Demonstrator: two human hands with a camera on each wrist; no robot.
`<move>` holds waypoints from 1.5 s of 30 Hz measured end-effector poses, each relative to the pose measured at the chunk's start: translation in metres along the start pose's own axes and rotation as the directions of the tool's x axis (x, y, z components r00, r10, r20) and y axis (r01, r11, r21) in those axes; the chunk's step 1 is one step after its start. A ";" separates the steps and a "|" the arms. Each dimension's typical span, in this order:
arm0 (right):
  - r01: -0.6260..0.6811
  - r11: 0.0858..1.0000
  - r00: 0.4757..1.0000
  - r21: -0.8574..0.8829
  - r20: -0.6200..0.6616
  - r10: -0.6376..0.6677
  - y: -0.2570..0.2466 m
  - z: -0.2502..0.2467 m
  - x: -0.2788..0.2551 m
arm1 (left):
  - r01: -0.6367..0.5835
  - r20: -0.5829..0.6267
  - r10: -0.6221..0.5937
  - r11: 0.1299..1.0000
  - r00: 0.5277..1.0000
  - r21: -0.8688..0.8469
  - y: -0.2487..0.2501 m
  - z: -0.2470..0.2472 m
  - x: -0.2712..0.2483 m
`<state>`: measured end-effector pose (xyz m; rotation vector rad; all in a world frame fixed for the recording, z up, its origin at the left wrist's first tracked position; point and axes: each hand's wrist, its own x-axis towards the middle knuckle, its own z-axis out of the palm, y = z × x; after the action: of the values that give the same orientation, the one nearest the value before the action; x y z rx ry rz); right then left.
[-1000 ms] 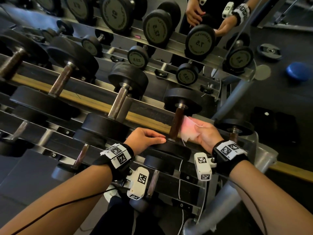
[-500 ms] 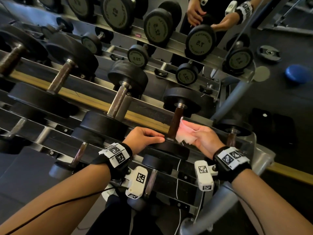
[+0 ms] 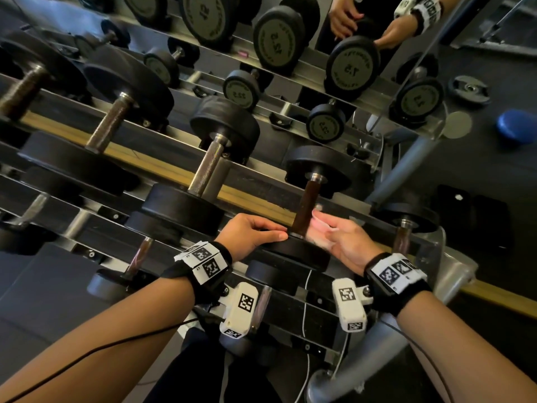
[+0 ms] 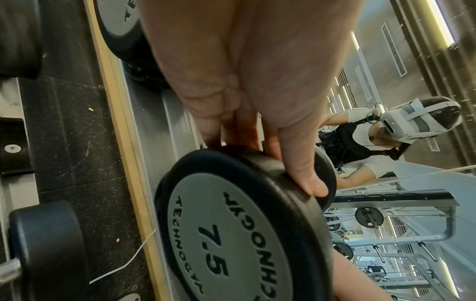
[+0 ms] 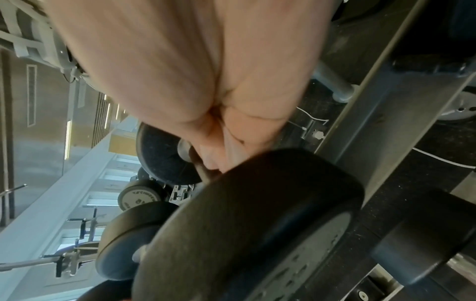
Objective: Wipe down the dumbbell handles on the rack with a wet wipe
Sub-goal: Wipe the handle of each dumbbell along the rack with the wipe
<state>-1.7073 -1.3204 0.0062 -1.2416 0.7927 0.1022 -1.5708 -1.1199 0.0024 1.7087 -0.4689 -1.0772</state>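
A 7.5 dumbbell lies on the upper tier of the rack (image 3: 255, 202), its dark handle (image 3: 303, 207) running away from me between two black heads. My left hand (image 3: 280, 231) grips the rim of the near head (image 3: 302, 253); the left wrist view shows my thumb over the front of that head (image 4: 231, 234) and my fingers behind it. My right hand (image 3: 334, 228) holds a pale pink wet wipe (image 3: 314, 237) against the right side of the handle, low down by the near head. In the blurred right wrist view, my fingers (image 5: 213, 156) sit at the handle (image 5: 203, 173).
More dumbbells line the rack to the left (image 3: 209, 167), and a small one sits just right (image 3: 405, 225). A mirror behind repeats the rack and my hands. A blue disc (image 3: 517, 126) and a weight plate (image 3: 469, 88) lie on the dark floor at right.
My right hand has slid the wipe slightly down the handle toward the near head. My left hand has kept its grip on that head.
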 end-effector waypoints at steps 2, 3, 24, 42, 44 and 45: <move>-0.002 0.999 0.999 0.050 0.032 0.000 -0.003 -0.010 -0.001 | -0.002 0.004 0.002 1.000 1.000 0.019 0.001 0.000 -0.001; 0.004 0.996 1.000 0.090 0.021 -0.006 -0.005 -0.013 0.002 | -0.004 0.003 0.004 0.999 1.000 0.033 0.001 -0.001 -0.001; 0.295 0.579 0.952 -0.760 0.180 -0.249 -0.096 -0.004 -0.001 | 0.012 -0.023 -0.010 0.998 1.000 0.062 0.004 0.000 -0.008; 0.324 0.755 0.923 -0.570 0.367 -0.120 -0.049 0.003 -0.010 | -0.046 -0.086 0.037 0.993 0.996 -0.105 -0.003 0.007 -0.018; 0.355 0.741 0.923 -0.570 0.340 -0.181 -0.061 0.003 -0.013 | -0.044 -0.110 0.035 0.996 0.993 -0.082 -0.004 0.008 -0.019; 0.377 0.737 0.922 -0.562 0.303 -0.241 -0.068 0.001 -0.013 | -0.042 -0.118 0.033 0.996 0.992 -0.076 -0.004 0.009 -0.019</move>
<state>-1.6840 -1.3390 0.0686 -1.9369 0.3486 0.2274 -1.5888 -1.1090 0.0062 1.6768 -0.3787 -0.9505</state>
